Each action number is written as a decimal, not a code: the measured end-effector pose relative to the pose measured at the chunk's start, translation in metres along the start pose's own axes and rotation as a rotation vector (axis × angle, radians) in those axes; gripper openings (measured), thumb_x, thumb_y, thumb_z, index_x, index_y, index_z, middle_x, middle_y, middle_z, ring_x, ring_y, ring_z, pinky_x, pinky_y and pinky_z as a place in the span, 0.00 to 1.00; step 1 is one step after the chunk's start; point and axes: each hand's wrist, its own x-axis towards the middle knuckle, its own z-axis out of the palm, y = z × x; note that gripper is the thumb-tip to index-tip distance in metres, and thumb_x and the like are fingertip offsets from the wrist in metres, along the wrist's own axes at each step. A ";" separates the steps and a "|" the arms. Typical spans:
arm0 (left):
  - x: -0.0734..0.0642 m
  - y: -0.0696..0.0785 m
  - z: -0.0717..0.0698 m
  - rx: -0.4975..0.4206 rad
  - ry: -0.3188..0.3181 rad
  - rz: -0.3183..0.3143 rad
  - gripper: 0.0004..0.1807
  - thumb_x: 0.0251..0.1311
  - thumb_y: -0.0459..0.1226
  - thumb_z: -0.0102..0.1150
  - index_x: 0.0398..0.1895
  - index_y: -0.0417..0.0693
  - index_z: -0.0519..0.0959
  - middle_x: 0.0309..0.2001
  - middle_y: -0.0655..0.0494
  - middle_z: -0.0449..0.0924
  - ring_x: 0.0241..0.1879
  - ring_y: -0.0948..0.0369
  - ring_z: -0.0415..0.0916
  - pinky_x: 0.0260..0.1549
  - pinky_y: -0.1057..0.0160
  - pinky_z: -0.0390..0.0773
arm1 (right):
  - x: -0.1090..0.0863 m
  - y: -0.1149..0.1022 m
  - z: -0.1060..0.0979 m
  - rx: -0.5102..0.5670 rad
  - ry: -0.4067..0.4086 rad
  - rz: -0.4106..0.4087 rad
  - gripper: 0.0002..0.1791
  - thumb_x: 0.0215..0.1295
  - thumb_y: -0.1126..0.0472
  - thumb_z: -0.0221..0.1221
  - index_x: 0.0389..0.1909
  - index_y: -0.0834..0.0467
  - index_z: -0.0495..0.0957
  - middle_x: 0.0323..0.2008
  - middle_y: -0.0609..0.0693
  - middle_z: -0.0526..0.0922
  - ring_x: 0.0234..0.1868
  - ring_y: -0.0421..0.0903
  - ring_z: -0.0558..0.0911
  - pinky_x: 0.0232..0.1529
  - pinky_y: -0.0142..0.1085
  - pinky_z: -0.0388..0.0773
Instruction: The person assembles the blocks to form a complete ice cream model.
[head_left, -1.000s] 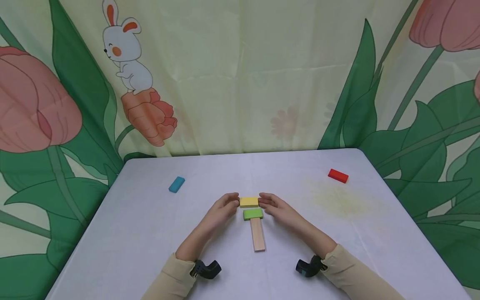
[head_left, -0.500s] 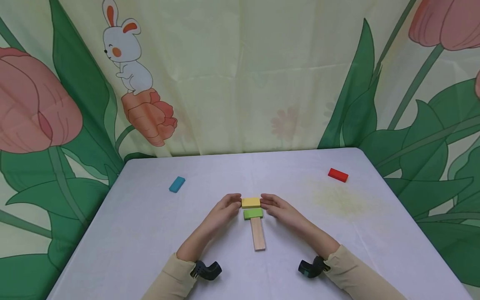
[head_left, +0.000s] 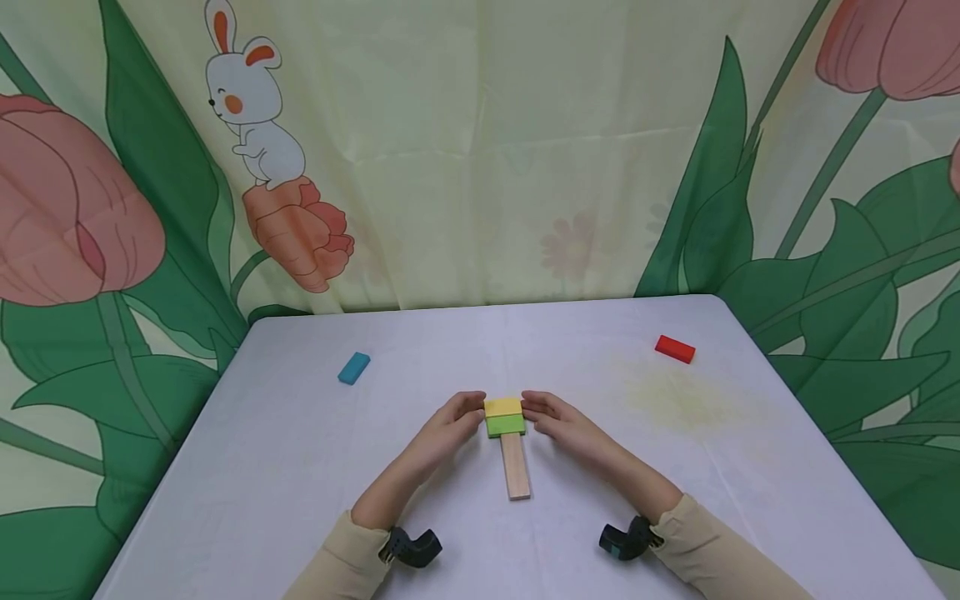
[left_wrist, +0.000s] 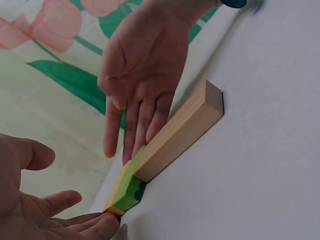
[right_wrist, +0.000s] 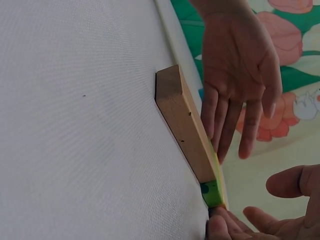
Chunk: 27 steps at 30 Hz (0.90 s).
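Observation:
A yellow block (head_left: 502,407) lies crosswise between my two hands, its long side against a green block (head_left: 506,426). A plain wooden block (head_left: 515,467) runs lengthwise from the green block toward me, so the three form a T shape. My left hand (head_left: 452,422) has its fingertips at the yellow block's left end. At the right end are the fingertips of my right hand (head_left: 558,421). The fingers of both hands are fairly straight, as the wrist views show, with the thumbs held away from the blocks.
A blue block (head_left: 354,368) lies at the back left of the white-covered table (head_left: 247,500). Toward the back right is a red block (head_left: 676,349). Behind the table hangs a printed curtain (head_left: 480,167) with flowers and a rabbit.
The yellow block has moved toward me and slightly right, closing the gap to the green block. Both hands have moved with it, while the blue and red blocks have stayed in place.

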 end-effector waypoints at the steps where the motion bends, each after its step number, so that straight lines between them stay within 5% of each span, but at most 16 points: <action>1: 0.000 0.000 0.000 0.002 -0.002 -0.003 0.28 0.78 0.45 0.47 0.75 0.43 0.65 0.74 0.43 0.69 0.73 0.46 0.67 0.70 0.43 0.70 | 0.000 0.000 0.000 0.001 -0.001 -0.002 0.29 0.80 0.59 0.50 0.78 0.60 0.60 0.75 0.61 0.68 0.76 0.58 0.68 0.76 0.59 0.62; 7: -0.002 -0.001 -0.004 0.027 -0.007 -0.022 0.29 0.78 0.47 0.47 0.76 0.46 0.65 0.74 0.45 0.70 0.73 0.46 0.68 0.70 0.43 0.71 | -0.003 -0.001 0.003 -0.072 0.016 -0.043 0.29 0.77 0.62 0.52 0.77 0.60 0.62 0.74 0.62 0.69 0.75 0.59 0.69 0.74 0.57 0.66; 15: -0.001 -0.003 -0.016 0.088 0.020 -0.035 0.27 0.78 0.48 0.48 0.74 0.49 0.68 0.71 0.47 0.72 0.70 0.48 0.71 0.67 0.43 0.74 | -0.008 -0.005 0.011 -0.404 0.028 -0.153 0.31 0.71 0.57 0.63 0.74 0.54 0.69 0.75 0.54 0.69 0.76 0.58 0.67 0.75 0.57 0.65; 22: -0.002 -0.010 -0.028 0.133 0.060 -0.029 0.22 0.78 0.46 0.50 0.69 0.49 0.73 0.68 0.50 0.76 0.69 0.49 0.72 0.68 0.42 0.73 | -0.010 -0.006 0.010 -0.661 -0.088 -0.224 0.35 0.65 0.53 0.69 0.73 0.47 0.71 0.81 0.51 0.58 0.81 0.56 0.58 0.75 0.58 0.64; 27: -0.006 -0.016 -0.032 0.160 0.090 0.001 0.18 0.78 0.44 0.51 0.65 0.52 0.78 0.65 0.53 0.80 0.69 0.50 0.72 0.69 0.42 0.72 | -0.011 -0.008 0.008 -0.718 -0.153 -0.273 0.32 0.66 0.55 0.69 0.71 0.48 0.73 0.81 0.50 0.58 0.82 0.56 0.54 0.76 0.58 0.63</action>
